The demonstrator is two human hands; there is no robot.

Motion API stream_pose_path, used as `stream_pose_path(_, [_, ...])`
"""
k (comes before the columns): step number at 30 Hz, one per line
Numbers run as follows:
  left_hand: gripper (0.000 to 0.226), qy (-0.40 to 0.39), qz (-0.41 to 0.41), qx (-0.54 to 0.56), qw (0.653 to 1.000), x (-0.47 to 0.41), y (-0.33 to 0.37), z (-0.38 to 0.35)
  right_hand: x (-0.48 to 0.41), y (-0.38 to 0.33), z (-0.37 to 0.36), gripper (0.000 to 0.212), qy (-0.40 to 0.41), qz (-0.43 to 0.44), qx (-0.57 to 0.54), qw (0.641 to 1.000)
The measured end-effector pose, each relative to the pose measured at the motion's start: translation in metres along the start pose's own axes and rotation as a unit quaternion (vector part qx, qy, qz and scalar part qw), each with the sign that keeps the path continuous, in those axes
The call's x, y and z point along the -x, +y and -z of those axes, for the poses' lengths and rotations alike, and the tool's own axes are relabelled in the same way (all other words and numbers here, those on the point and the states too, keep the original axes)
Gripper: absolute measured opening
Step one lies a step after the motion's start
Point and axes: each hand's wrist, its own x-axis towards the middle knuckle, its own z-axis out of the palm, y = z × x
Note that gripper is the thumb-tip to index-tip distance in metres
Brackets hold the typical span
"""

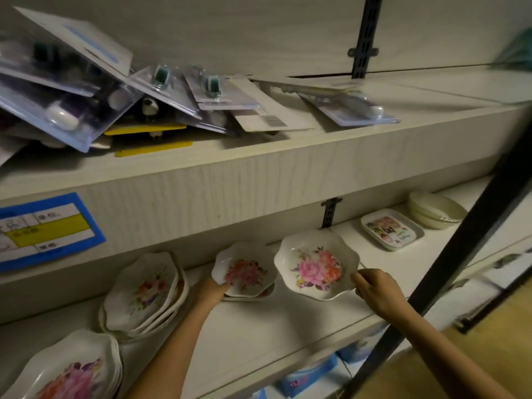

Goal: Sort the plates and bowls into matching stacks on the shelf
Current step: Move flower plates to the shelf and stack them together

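My right hand (377, 289) pinches the near rim of a large scalloped floral bowl (315, 264), tilted above the lower shelf (259, 335). My left hand (211, 290) grips the left rim of a smaller floral bowl (244, 267), which sits over a low stack of similar dishes (247, 296). Further left leans a stack of floral bowls (144, 292). Another floral stack (72, 370) stands at the bottom left corner. At the right are a rectangular cartoon-printed dish (391, 229) and a stack of plain cream bowls (434, 210).
The upper shelf (259, 174) overhangs the dishes and carries several blister packs (86, 90). A blue and yellow label (46, 230) is stuck on its front edge. A black upright post (460, 260) crosses close to my right arm. Blue boxes (311, 375) sit below.
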Motion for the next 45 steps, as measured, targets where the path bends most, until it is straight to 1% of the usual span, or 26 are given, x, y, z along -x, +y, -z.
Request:
stream_pose_path(3, [0.035, -0.009, 0.019, 0.010, 1.000, -0.006, 0.001, 0.000, 0.004, 0.007, -0.001, 0.035, 0.003, -0.009, 0.003, 1.000])
stream_pose_path(5, [0.034, -0.003, 0.012, 0.028, 1.000, -0.007, 0.002, 0.000, 0.006, 0.011, -0.001, 0.036, 0.014, -0.010, 0.008, 1.000])
stream_pose_path(10, [0.037, 0.005, -0.045, 0.052, 0.998, 0.001, 0.005, 0.007, 0.013, 0.016, -0.001, 0.036, 0.032, -0.007, 0.009, 0.999])
stream_pose_path(14, [0.032, 0.023, -0.085, -0.012, 0.996, 0.004, 0.000, 0.013, 0.028, 0.019, -0.003, 0.034, 0.041, -0.020, -0.025, 0.999])
stream_pose_path(18, [0.030, 0.043, -0.144, -0.023, 0.988, 0.008, -0.005, 0.016, 0.049, 0.028, -0.003, 0.033, 0.074, -0.026, -0.054, 0.995])
stream_pose_path(21, [0.027, 0.027, -0.175, 0.002, 0.984, 0.017, -0.007, 0.016, 0.069, 0.037, -0.001, 0.031, 0.091, -0.036, -0.071, 0.993])
stream_pose_path(24, [0.036, -0.001, -0.199, 0.039, 0.979, 0.034, -0.004, 0.011, 0.088, 0.049, 0.004, 0.032, 0.105, -0.052, -0.072, 0.991])
stream_pose_path(25, [0.036, -0.012, -0.206, 0.054, 0.977, 0.041, -0.001, 0.008, 0.094, 0.053, 0.007, 0.032, 0.106, -0.057, -0.072, 0.990])
stream_pose_path(30, [0.030, -0.046, -0.225, 0.043, 0.972, 0.075, 0.013, -0.009, 0.122, 0.090, 0.029, 0.035, 0.120, -0.055, -0.061, 0.989])
stream_pose_path(34, [0.044, -0.072, -0.242, 0.051, 0.966, 0.110, 0.030, -0.030, 0.144, 0.124, 0.055, 0.038, 0.137, -0.062, -0.062, 0.987])
stream_pose_path(38, [0.051, -0.101, -0.242, 0.065, 0.963, 0.145, 0.053, -0.062, 0.165, 0.163, 0.091, 0.039, 0.139, -0.062, -0.052, 0.987])
stream_pose_path(39, [0.049, -0.104, -0.237, 0.067, 0.964, 0.151, 0.058, -0.072, 0.170, 0.174, 0.102, 0.038, 0.142, -0.064, -0.048, 0.987])
stream_pose_path(42, [0.034, -0.117, -0.213, 0.092, 0.966, 0.177, 0.077, -0.100, 0.181, 0.206, 0.135, 0.038, 0.143, -0.066, -0.053, 0.986])
stream_pose_path(45, [0.033, -0.118, -0.206, 0.117, 0.964, 0.202, 0.093, -0.134, 0.187, 0.238, 0.166, 0.039, 0.139, -0.066, -0.068, 0.986])
